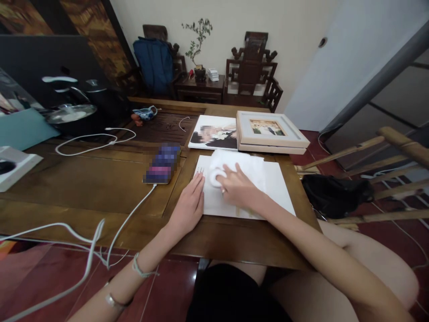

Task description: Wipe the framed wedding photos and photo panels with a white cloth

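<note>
A flat white board or album (279, 190) lies on the wooden table in front of me, with small print at its upper left. My left hand (191, 201) rests along its left edge, fingers stretched out and holding nothing. On top of the board is a soft white roll (231, 157), which looks like tissue, with a loose sheet (256, 167) spread to its right. My right hand (239, 188) grips the roll at its round end, and a ring shows on one finger. Its fingertips are partly hidden, and the hand is slightly blurred.
Behind the board lie a photo panel (214, 134) and two stacked pale picture frames (291, 129). To the left, a phone (162, 165) is plugged into a white cable (130, 214). A kettle (103, 100) and glass-lidded pot (72, 114) stand farther left. A wooden chair (348, 147) is at right.
</note>
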The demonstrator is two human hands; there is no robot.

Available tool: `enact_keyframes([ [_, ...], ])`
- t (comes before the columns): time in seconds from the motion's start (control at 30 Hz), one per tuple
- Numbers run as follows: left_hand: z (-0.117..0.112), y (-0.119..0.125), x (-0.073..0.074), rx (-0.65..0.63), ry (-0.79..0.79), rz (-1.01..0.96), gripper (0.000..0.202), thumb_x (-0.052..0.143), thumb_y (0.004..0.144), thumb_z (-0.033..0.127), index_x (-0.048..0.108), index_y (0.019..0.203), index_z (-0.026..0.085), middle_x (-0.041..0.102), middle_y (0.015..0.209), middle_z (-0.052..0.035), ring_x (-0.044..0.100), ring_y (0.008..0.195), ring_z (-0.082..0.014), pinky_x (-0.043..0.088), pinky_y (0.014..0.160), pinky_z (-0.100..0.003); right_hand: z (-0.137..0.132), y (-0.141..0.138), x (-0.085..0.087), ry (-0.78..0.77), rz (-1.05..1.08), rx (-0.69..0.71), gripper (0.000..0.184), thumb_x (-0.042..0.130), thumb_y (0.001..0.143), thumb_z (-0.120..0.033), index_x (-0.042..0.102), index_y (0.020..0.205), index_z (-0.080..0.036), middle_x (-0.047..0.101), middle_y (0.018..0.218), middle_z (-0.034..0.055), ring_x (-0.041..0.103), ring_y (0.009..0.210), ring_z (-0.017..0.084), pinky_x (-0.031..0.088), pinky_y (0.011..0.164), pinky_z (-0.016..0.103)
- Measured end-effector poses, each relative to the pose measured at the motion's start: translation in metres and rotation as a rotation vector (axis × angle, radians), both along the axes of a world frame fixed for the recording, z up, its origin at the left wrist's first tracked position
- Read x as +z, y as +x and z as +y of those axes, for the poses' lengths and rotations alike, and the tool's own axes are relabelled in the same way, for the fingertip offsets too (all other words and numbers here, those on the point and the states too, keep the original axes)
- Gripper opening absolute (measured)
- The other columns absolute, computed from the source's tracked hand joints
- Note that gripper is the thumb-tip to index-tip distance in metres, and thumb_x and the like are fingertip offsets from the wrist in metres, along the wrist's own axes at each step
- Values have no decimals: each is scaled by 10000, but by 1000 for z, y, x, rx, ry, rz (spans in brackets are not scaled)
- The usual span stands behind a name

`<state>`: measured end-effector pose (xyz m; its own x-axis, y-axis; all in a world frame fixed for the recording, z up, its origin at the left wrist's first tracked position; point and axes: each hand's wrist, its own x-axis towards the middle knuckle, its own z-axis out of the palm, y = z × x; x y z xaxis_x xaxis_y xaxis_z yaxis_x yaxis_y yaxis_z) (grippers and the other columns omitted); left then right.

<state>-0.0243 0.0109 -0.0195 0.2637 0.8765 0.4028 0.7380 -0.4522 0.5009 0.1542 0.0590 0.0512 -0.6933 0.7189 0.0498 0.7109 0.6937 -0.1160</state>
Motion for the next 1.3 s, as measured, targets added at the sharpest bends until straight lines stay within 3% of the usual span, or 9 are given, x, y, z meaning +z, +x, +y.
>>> enact_keyframes([
  [0.1, -1, -1, 4, 6, -49, -88, 456, 326, 961, 248, 363, 1406, 156, 354, 1486, -137, 297, 1387, -243, 271, 1132, -487, 22, -14, -10, 46, -35, -70, 373, 448, 820, -97, 572, 1171, -78, 412, 1403, 240, 294, 1323, 408, 190, 1017, 683],
  [0.17, -3, -1, 7, 28, -72, -171, 458, 310, 973, 280, 341, 1420, 186, 340, 1498, -106, 289, 1391, -222, 255, 1142, -470, 18, -22, -15, 77, -33, -55, 396, 429, 824, -88, 566, 1196, -73, 364, 1435, 241, 244, 1340, 431, 150, 1019, 701],
  [0.33, -7, -3, 13, 66, -4, -308, 486, 227, 990, 356, 289, 1447, 204, 293, 1523, -82, 257, 1404, -203, 217, 1159, -434, -32, -21, -11, 58, -6, 199, 300, 475, 820, -170, 656, 1060, -170, 378, 1457, 134, 230, 1366, 357, 125, 1092, 601],
  [0.5, -7, -4, 10, -5, 12, -264, 529, 136, 987, 409, 264, 1457, 203, 300, 1520, -80, 249, 1407, -204, 222, 1155, -434, -68, 12, 13, -125, 52, 397, 194, 526, 749, -158, 674, 869, -193, 567, 1293, 92, 428, 1260, 280, 214, 1101, 506],
  [0.6, -7, -2, 7, -34, -29, -182, 507, 197, 989, 376, 281, 1448, 180, 298, 1519, -98, 254, 1405, -213, 242, 1147, -443, -61, 33, 24, -183, 41, 263, 197, 480, 745, -121, 653, 801, -199, 679, 1059, 77, 595, 1021, 251, 363, 999, 447],
  [0.73, -5, 1, 4, -16, -26, -1, 450, 322, 970, 321, 390, 1385, 159, 408, 1453, -139, 336, 1368, -249, 299, 1107, -497, -21, 36, 23, -127, -26, 28, 215, 428, 780, -135, 632, 823, -189, 664, 754, 79, 616, 845, 280, 448, 767, 400],
  [0.93, -4, 3, 4, -3, 31, 125, 433, 379, 943, 247, 413, 1363, 147, 435, 1429, -161, 368, 1348, -275, 343, 1072, -517, 40, -11, 9, -9, 38, -44, 274, 400, 809, -124, 602, 992, -160, 635, 1055, 120, 587, 925, 256, 337, 925, 431],
  [1.07, -4, 2, 5, -4, 27, 129, 438, 386, 938, 255, 415, 1360, 143, 434, 1429, -163, 375, 1343, -279, 341, 1076, -518, 41, -22, 12, -30, 72, -50, 238, 409, 803, -125, 603, 935, -165, 653, 946, 91, 592, 872, 235, 372, 857, 360],
  [1.3, -4, 3, 3, -13, 25, 128, 444, 373, 943, 247, 391, 1374, 142, 432, 1431, -162, 361, 1352, -271, 344, 1074, -516, 32, 50, 23, -55, 143, -197, 226, 314, 811, -90, 511, 728, -165, 603, 755, 53, 570, 775, 186, 368, 673, 266],
])
